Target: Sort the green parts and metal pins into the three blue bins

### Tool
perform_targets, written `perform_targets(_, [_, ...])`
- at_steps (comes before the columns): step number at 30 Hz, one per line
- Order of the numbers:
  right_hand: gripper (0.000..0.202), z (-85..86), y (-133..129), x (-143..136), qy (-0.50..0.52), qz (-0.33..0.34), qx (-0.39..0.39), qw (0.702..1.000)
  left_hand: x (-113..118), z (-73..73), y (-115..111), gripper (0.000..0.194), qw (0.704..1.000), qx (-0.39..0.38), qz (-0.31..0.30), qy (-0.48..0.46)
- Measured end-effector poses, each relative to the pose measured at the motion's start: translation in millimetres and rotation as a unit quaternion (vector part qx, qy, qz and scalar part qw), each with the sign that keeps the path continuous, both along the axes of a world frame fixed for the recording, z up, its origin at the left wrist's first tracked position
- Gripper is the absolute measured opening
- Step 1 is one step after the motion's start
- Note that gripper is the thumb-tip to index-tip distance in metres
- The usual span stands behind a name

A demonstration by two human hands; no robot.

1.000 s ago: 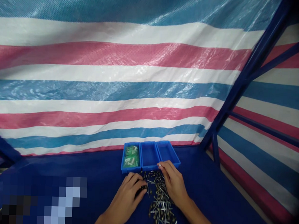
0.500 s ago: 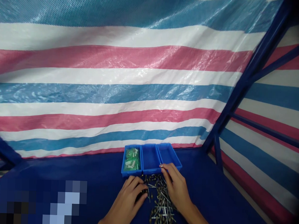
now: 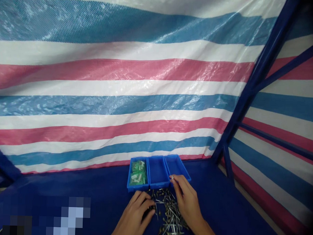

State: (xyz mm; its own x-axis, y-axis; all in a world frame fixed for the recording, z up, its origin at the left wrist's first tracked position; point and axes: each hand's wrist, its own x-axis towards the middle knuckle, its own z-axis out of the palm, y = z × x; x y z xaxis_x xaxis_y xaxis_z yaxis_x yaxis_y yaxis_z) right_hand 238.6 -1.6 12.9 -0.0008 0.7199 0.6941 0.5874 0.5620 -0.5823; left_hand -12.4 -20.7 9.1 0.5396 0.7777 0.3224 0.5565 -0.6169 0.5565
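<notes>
A pile of small metal pieces with thin silvery shanks and dark brassy ends (image 3: pixel 172 214) lies on the dark blue table between my hands. My left hand (image 3: pixel 137 212) rests at the left edge of the pile, its fingers curled round some of the dark pieces. Over the near edge of the blue bins, my right hand (image 3: pixel 187 197) pinches a tiny whitish piece (image 3: pixel 172 177) between thumb and forefinger. Green bags with pale small parts (image 3: pixel 138 173) fill the left blue bin (image 3: pixel 139 189). The middle bin (image 3: pixel 157 169) and right bin (image 3: pixel 175 166) show bare floors.
Blue table (image 3: pixel 92 190) spreads around the bins. Behind it hangs a striped plastic sheet (image 3: pixel 121 106). A dark blue metal frame (image 3: pixel 246 96) slants up at the right, and another frame part (image 3: pixel 3 163) stands at the left. A pixelated patch covers the lower left.
The whole view has shifted, so bins and hands sit slightly lower. My right hand keeps its pinch near the bins, and my left hand stays by the pile.
</notes>
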Motion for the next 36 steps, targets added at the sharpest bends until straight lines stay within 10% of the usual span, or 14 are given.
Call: perform_targets(36, [0.027,-2.4,5,9,0.030,-0.068,-0.041,0.996,2,4.5,-2,0.018,1.000,-0.015,0.008,0.013])
